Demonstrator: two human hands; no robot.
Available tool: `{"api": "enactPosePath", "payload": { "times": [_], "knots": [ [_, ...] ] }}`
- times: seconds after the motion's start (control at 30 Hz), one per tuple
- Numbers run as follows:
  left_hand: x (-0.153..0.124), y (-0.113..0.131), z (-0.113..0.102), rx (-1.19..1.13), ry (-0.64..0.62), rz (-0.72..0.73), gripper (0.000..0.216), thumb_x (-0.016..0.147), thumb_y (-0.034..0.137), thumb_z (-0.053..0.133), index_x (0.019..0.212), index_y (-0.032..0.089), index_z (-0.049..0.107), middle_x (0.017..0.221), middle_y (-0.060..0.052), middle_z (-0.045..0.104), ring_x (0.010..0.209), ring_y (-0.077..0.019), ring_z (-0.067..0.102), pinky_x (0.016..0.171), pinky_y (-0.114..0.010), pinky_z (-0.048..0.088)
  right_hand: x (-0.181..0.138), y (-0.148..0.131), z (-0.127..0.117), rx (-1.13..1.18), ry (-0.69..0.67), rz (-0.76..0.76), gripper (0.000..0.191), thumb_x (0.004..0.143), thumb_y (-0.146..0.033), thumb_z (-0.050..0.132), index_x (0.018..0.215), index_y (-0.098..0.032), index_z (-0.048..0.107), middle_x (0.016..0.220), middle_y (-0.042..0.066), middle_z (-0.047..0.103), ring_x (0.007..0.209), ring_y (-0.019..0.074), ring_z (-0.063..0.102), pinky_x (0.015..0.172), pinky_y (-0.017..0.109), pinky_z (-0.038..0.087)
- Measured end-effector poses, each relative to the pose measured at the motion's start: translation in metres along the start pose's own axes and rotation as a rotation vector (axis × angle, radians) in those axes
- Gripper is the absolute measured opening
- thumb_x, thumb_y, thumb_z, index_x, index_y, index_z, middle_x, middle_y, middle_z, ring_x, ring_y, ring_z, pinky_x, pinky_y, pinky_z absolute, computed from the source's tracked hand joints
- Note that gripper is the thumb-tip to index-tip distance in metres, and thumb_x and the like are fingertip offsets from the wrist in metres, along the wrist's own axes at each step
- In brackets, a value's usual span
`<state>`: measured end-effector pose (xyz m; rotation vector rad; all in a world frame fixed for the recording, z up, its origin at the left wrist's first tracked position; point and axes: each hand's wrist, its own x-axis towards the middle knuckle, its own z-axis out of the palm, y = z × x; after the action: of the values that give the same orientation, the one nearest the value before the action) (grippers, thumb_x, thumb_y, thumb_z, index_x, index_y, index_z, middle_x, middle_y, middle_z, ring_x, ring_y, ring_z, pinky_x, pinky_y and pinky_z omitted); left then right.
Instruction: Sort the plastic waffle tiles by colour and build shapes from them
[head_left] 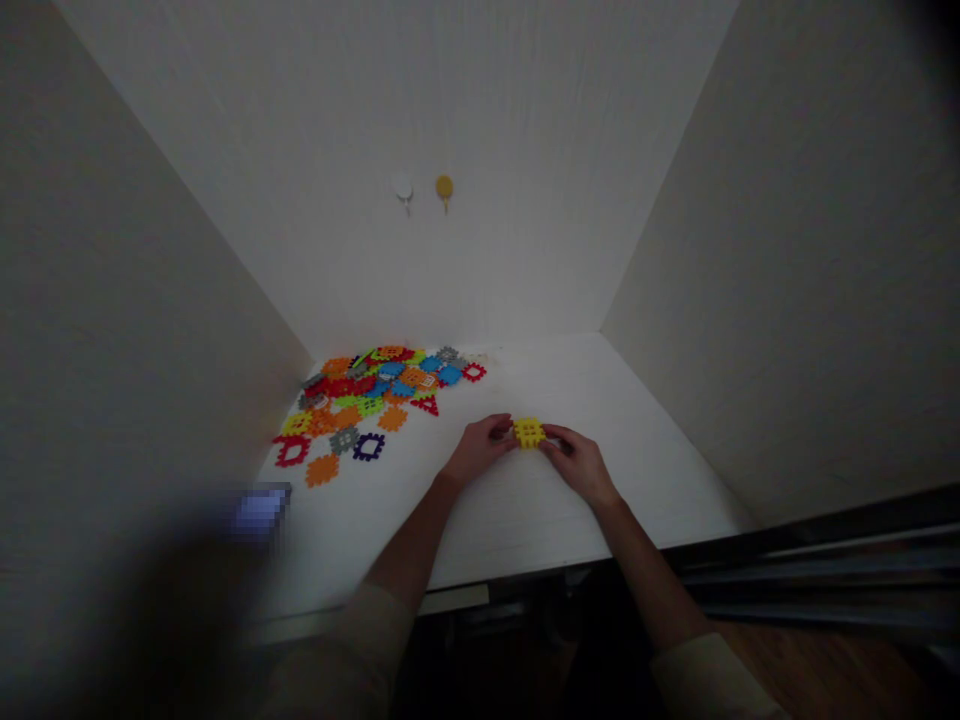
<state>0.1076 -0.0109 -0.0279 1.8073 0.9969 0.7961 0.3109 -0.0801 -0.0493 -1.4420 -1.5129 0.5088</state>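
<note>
Between my two hands is a yellow notched building block [529, 432], boxy in shape, with square openings in its face. My left hand [481, 446] pinches its left side, and my right hand [581, 461] grips its right side. The fingers of both hands are closed at the block's edges, partly hidden behind it. Whether the block touches the table cannot be made out. Left of my hands lies a pile of flat interlocking pieces [392, 418] in orange, red, blue, green, grey and yellow, some square and some triangular.
White walls enclose the white table [487, 530] at the back and both sides. A white hook [403, 187] and a yellow hook [445, 187] hang on the back wall. A blurred, pixelated device screen [259, 510] sits at the left front. A dark blurred shape covers the lower left.
</note>
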Motion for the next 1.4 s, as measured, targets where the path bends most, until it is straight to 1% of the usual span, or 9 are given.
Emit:
{"api": "enactPosePath", "payload": {
  "times": [0.27,0.6,0.9,1.07,1.17,1.27,1.3,1.33,1.4],
  "knots": [
    [0.003,-0.004,0.002,0.022,0.002,0.028,0.049,0.073,0.026,0.071,0.119,0.017,0.056,0.112,-0.01,0.066,0.099,-0.0188,0.065,0.09,-0.036,0.053,0.0,-0.002,-0.002,-0.036,-0.003,0.013,0.034,0.078,-0.04,0.06,0.107,-0.023,0.066,0.106,0.007,0.069,0.089,0.0214,0.066,0.083,0.04,0.054],
    [0.004,-0.002,0.002,0.045,-0.014,0.021,0.048,0.074,0.022,0.07,0.12,0.017,0.056,0.112,-0.01,0.066,0.097,-0.0189,0.065,0.088,-0.035,0.053,0.0,-0.004,-0.002,-0.075,0.02,0.024,0.036,0.076,-0.043,0.062,0.105,-0.023,0.068,0.101,0.007,0.071,0.085,0.0225,0.066,0.078,0.04,0.055],
    [0.005,-0.006,0.005,0.056,-0.019,0.053,0.052,0.074,0.026,0.07,0.122,0.014,0.055,0.111,-0.011,0.066,0.094,-0.0187,0.065,0.085,-0.033,0.054,-0.001,-0.005,-0.002,-0.095,0.032,0.031,0.037,0.075,-0.044,0.063,0.104,-0.022,0.068,0.099,0.007,0.071,0.079,0.0221,0.067,0.077,0.04,0.055],
    [0.002,-0.007,0.004,0.044,0.006,0.05,0.058,0.071,0.027,0.072,0.124,0.013,0.053,0.113,-0.012,0.065,0.093,-0.0184,0.064,0.084,-0.032,0.053,-0.002,-0.005,-0.004,-0.062,0.065,0.072,0.041,0.073,-0.047,0.065,0.105,-0.021,0.067,0.1,0.008,0.07,0.083,0.023,0.066,0.08,0.041,0.054],
    [-0.008,-0.004,-0.006,0.054,0.026,0.037,0.062,0.071,0.027,0.072,0.127,0.013,0.049,0.117,-0.013,0.062,0.096,-0.0182,0.062,0.081,-0.03,0.053,-0.008,-0.015,-0.01,-0.055,0.148,0.095,0.043,0.076,-0.048,0.063,0.108,-0.02,0.066,0.099,0.009,0.07,0.081,0.0221,0.065,0.078,0.04,0.054],
    [-0.026,0.001,-0.029,0.151,0.039,0.035,0.059,0.073,0.029,0.07,0.127,0.016,0.051,0.117,-0.011,0.063,0.095,-0.0174,0.061,0.076,-0.028,0.053,-0.021,-0.034,-0.011,-0.142,0.207,0.026,0.04,0.079,-0.049,0.059,0.107,-0.021,0.066,0.104,0.009,0.068,0.087,0.0227,0.063,0.084,0.042,0.051],
    [-0.032,0.003,-0.039,0.191,0.05,0.036,0.057,0.073,0.031,0.069,0.126,0.017,0.052,0.115,-0.01,0.063,0.093,-0.0168,0.061,0.074,-0.027,0.053,-0.027,-0.041,-0.008,-0.156,0.183,0.003,0.039,0.079,-0.049,0.058,0.106,-0.021,0.066,0.104,0.008,0.068,0.089,0.0228,0.063,0.085,0.042,0.051],
    [-0.038,0.003,-0.05,0.228,0.069,0.035,0.055,0.074,0.032,0.069,0.125,0.017,0.053,0.113,-0.009,0.064,0.091,-0.0161,0.062,0.072,-0.026,0.052,-0.033,-0.048,-0.003,-0.155,0.122,-0.024,0.039,0.081,-0.049,0.056,0.107,-0.021,0.065,0.107,0.008,0.067,0.092,0.0228,0.063,0.086,0.041,0.051],
    [-0.048,0.002,-0.074,0.286,0.119,0.022,0.051,0.076,0.033,0.067,0.122,0.017,0.055,0.108,-0.008,0.066,0.086,-0.0148,0.062,0.07,-0.025,0.051,-0.044,-0.059,0.013,-0.164,-0.046,-0.098,0.039,0.083,-0.048,0.054,0.11,-0.021,0.063,0.112,0.008,0.065,0.099,0.0231,0.062,0.088,0.041,0.051]
  ]
}}
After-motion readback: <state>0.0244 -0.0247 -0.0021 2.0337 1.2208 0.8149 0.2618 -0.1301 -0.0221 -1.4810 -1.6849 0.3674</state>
